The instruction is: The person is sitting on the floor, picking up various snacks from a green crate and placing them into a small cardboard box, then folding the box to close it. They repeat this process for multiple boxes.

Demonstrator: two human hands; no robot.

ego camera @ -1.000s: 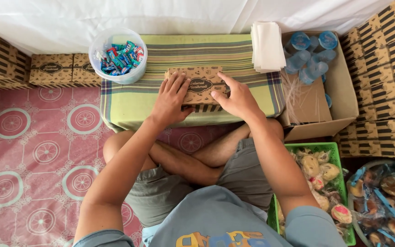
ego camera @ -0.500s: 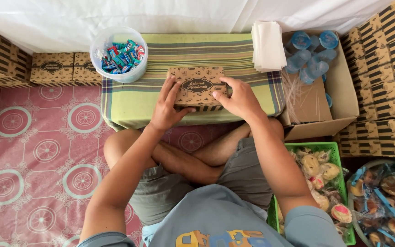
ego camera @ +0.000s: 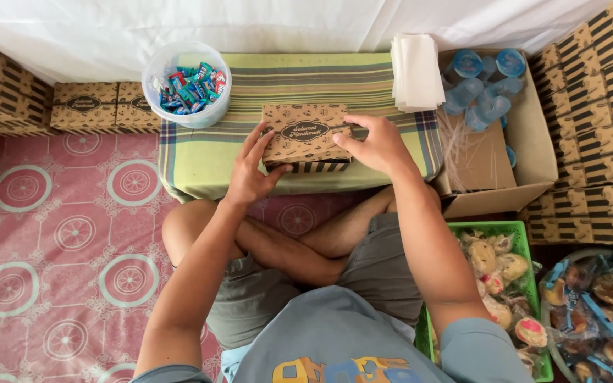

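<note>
A closed brown patterned cardboard box with a striped side sits on a low table covered by a green striped cloth. My left hand grips the box's left side, thumb at its front edge. My right hand holds its right side, fingers spread over the lid's edge. I sit cross-legged in front of the table.
A clear tub of wrapped candies stands at the table's left corner, a stack of white napkins at its right. A carton with water cups sits right. Stacked brown boxes line both sides. A green basket of wrapped pastries lies by my right knee.
The box lid has gone from being pressed down under both hands to closed. My hands shifted from its top to its sides, and the box sits slightly nearer me.
</note>
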